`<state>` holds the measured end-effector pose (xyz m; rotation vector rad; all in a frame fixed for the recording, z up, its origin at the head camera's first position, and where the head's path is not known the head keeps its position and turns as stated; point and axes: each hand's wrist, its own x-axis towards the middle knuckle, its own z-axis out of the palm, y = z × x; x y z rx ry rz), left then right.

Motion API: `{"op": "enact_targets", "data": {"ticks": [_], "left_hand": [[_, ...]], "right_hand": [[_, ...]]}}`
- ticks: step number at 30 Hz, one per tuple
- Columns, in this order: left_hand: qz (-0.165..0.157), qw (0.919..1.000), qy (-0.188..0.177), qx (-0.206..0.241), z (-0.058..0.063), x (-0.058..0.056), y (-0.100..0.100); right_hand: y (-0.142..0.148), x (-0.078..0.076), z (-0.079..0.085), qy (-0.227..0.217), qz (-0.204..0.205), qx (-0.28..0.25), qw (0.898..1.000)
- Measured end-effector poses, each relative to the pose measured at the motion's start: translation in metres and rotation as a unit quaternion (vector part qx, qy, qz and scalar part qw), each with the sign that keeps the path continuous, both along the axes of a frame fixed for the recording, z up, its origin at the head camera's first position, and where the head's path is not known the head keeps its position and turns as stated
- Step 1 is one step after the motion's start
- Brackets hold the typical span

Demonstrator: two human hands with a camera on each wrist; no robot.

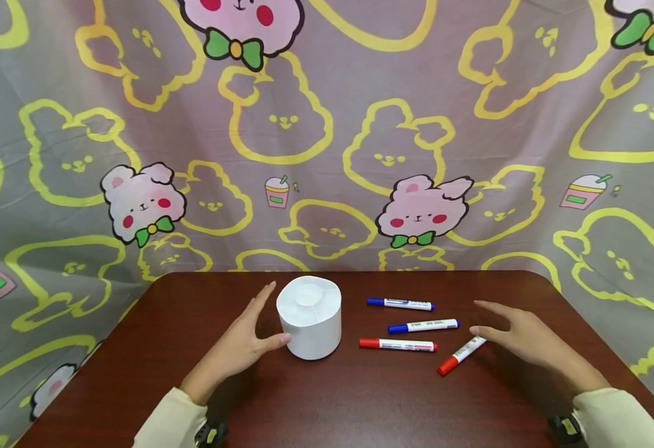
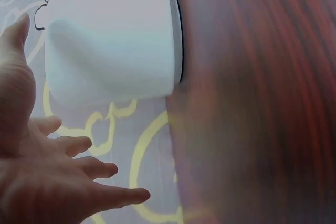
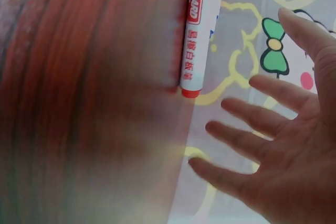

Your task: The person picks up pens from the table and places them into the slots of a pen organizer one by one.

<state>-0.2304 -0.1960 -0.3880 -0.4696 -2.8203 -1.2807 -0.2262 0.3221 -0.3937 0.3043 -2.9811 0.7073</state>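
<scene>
Our right hand (image 1: 523,336), fingers spread and gripping nothing, hangs just beside the slanted white-and-red plastic marker (image 1: 463,354) on the brown wooden table (image 1: 327,404); we should pinch it mid-barrel. Our left hand (image 1: 242,339), spread and unloaded, flanks the round white plastic divided container (image 1: 313,339); we should brace its wall lightly. Beyond the slanted marker lie a second white-and-red plastic marker (image 1: 407,345), then two white-and-blue plastic markers (image 1: 433,325).
</scene>
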Motion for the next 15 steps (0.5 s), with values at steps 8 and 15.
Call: {"op": "enact_targets", "data": {"ticks": [8,15], "left_hand": [[-0.014,0.9942,-0.032,0.102,-0.005,-0.005,0.017],[-0.032,0.9834,-0.054,0.17,-0.009,-0.01,0.025]], "right_hand": [[0.01,-0.004,-0.002,-0.036,0.011,-0.047,0.998],[0.016,-0.01,-0.003,-0.075,0.053,-0.097,0.991]]}}
